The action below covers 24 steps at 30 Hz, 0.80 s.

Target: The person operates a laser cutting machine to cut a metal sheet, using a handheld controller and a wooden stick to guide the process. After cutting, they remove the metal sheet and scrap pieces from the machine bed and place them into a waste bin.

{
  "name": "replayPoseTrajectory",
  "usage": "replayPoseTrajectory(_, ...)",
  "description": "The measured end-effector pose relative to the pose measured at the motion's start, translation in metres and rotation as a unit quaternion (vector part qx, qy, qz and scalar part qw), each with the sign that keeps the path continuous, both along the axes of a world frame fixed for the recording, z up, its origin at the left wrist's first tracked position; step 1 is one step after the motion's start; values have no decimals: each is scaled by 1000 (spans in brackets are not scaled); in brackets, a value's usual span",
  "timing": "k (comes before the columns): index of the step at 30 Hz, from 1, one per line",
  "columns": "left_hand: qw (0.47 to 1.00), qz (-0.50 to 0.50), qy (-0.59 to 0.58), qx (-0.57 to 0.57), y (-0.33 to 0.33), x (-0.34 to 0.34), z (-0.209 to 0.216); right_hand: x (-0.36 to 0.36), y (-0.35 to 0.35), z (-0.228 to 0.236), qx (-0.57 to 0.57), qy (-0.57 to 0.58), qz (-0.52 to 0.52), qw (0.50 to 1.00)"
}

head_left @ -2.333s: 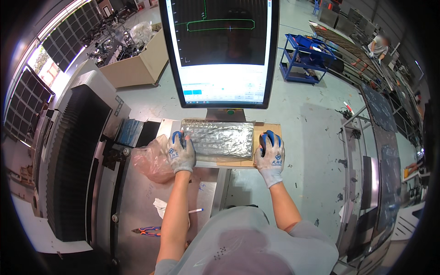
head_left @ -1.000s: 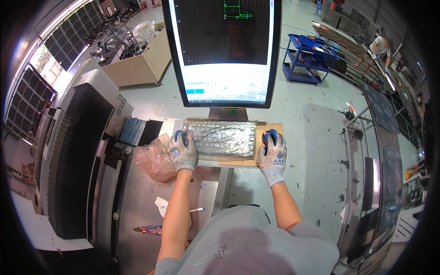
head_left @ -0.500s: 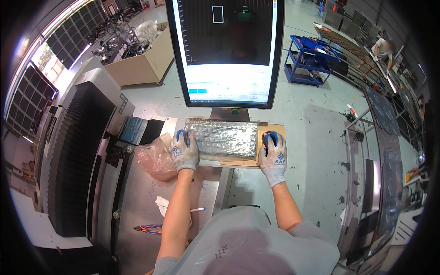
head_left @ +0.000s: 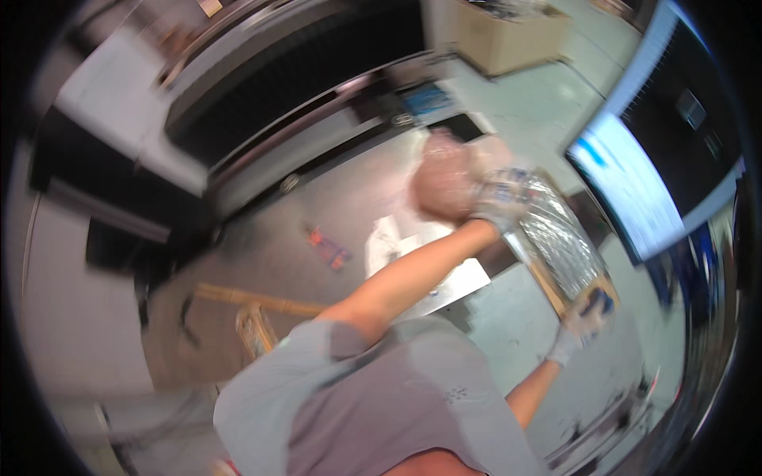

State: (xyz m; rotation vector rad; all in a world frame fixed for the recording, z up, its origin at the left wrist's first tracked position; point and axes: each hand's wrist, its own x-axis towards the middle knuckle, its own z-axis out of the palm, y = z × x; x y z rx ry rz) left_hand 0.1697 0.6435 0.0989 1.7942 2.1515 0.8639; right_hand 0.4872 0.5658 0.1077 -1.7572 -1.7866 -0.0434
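Note:
My left hand (head_left: 502, 202), in a grey-white work glove, rests at one end of a keyboard (head_left: 562, 234) wrapped in clear plastic. Its fingers look stretched out over the keys, though motion smears them. At the keyboard's other end my right hand (head_left: 583, 321), gloved with blue fingertips, lies curved over a dark computer mouse, largely hidden beneath it. Both keyboard and mouse are on a narrow stand with a brown cardboard sheet (head_left: 546, 289). Beside my left hand sits a crumpled pinkish plastic bag (head_left: 443, 176).
A large monitor (head_left: 647, 186) stands beyond the keyboard. On the metal table (head_left: 262, 222) to the left lie pliers (head_left: 328, 248), white paper (head_left: 382, 246) and a tan strip (head_left: 258, 299). A machine with black bellows (head_left: 302, 79) borders the table; a big tan bin (head_left: 508, 36) stands behind.
The view has swung left and tilted, so the monitor and keyboard now appear at the right and more of the metal table shows. Both hands stay at the keyboard and mouse.

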Motion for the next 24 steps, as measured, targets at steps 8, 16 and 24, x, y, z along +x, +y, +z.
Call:
replayPoseTrajectory(8, 994, 50, 4, 102, -11, -4, 20, 8, 7, -12, 45, -26, 14, 999)
replayPoseTrajectory(16, 993, 32, -4, 112, 2, -1, 4, 9, 7, -13, 5, -11, -10, 1000)
replayPoseTrajectory(24, 991, 34, 36, 127, 3, 0, 3, -3, 0, 11, 9, 10, -32, 999)
